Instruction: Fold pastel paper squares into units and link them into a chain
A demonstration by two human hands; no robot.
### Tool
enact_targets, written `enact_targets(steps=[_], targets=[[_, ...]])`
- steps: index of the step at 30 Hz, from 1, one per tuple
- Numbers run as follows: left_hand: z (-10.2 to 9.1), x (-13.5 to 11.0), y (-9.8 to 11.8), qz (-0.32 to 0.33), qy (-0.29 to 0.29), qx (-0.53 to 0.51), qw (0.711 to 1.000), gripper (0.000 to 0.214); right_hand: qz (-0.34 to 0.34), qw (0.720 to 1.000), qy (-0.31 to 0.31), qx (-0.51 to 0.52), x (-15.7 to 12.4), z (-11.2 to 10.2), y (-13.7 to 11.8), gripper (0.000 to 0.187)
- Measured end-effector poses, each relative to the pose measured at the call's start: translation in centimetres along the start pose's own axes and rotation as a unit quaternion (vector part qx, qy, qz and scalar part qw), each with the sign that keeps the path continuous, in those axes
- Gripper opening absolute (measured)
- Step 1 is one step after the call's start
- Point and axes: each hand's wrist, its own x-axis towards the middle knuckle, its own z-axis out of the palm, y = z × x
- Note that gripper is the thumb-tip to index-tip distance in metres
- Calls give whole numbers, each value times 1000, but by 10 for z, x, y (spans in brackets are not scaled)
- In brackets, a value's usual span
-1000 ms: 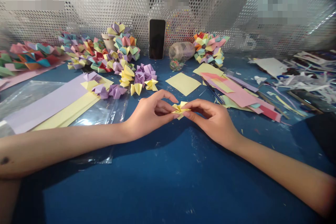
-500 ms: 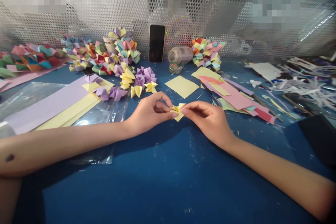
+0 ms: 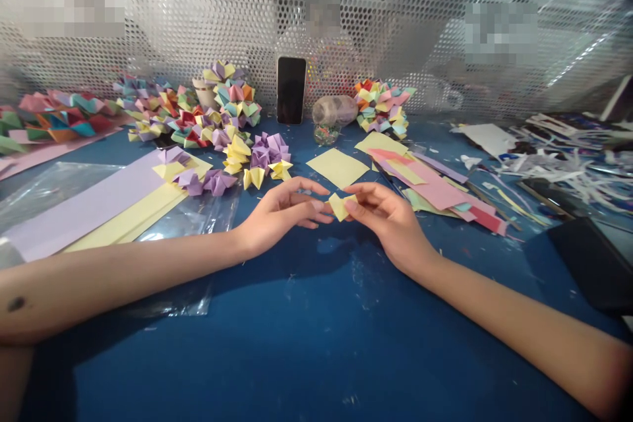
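Note:
A small folded yellow paper piece hangs just above the blue table, pinched in the fingertips of my right hand. My left hand is right beside it, fingers stretched out and apart, their tips almost touching the paper but not gripping it. A flat yellow paper square lies just behind both hands. Finished yellow and purple folded pieces sit in a cluster behind my left hand.
Long purple and yellow paper strips lie on a clear plastic bag at the left. Pink and yellow sheets are stacked at the right. Multicoloured folded chains, a black phone and a jar stand along the perforated back wall. Paper scraps litter the far right.
My left hand has let go of the yellow piece and spread its fingers. The right hand now holds the piece alone, and it looks folded flatter than before.

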Motion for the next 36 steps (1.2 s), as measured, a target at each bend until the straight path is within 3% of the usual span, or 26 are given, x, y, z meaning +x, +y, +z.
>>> enact_targets(steps=[2,6,8,12,17,28,32,36], targets=[[-1,0,-2,23,3,16,1000,29,27,998,1,53,2,-2,2,27],[-1,3,-4,70,76,84,991,33,60,990,-12,127,4,-3,2,23],[0,3,-4,57,84,80,992,37,66,987,-21,147,4,-3,1,20],[1,3,-2,-15,37,43,998,35,53,987,-27,147,2,-2,0,16],[-1,4,-3,-29,36,18,999,35,13,996,-29,89,-2,-3,2,13],[-2,1,-5,7,9,36,999,35,-67,992,-97,-42,-10,-2,-9,13],[-1,0,-6,23,13,8,1000,32,-132,982,-73,-110,-13,2,-11,8],[0,0,-6,51,13,-13,999,34,-246,948,-19,-201,-17,5,-10,11]])
